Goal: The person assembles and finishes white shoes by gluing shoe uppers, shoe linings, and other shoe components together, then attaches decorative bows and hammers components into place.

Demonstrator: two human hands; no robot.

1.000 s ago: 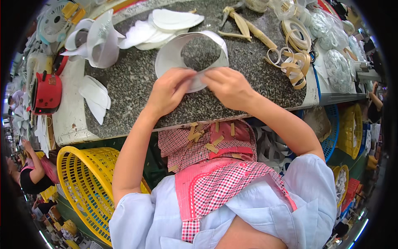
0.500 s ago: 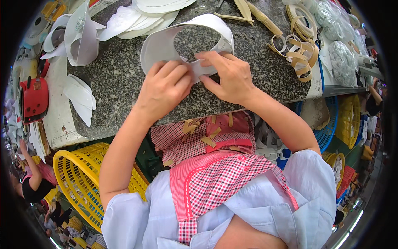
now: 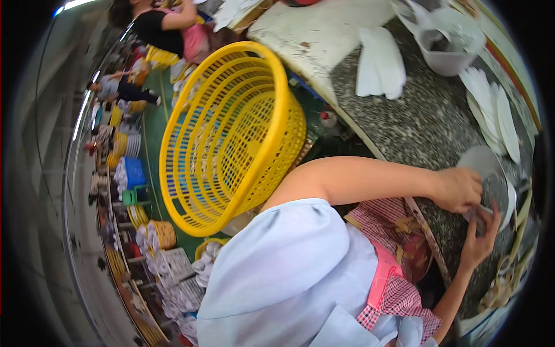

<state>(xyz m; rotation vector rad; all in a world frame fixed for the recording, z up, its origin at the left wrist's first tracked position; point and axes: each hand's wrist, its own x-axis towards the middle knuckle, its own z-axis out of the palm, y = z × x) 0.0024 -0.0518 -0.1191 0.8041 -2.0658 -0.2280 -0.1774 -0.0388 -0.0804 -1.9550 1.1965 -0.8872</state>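
Note:
My left hand [image 3: 459, 189] and my right hand [image 3: 481, 240] come together near the right side of the view. Between them is a white, curved loop-shaped piece [image 3: 481, 157] that looks like a shoe upper, resting at the speckled stone worktop [image 3: 404, 124]. The left fingers are bent and pressed onto its near edge. My right thumb and fingers pinch the same edge close beside them. Just beyond the piece lie several flat white cut pieces [image 3: 492, 110]. Another formed white piece [image 3: 451, 49] stands farther off.
An empty-looking yellow plastic basket [image 3: 283, 110] stands left of the worktop, tilted toward me. White cut pieces [image 3: 380, 63] lie near the worktop's left end. Tan strips [image 3: 503, 277] are beyond my right hand. A co-worker [image 3: 167, 26] is at the upper left, and another person [image 3: 118, 88] stands farther away.
The view has swung left, so my hands and the white piece now appear at the far right and the yellow basket is in full view. Both hands still hold the piece.

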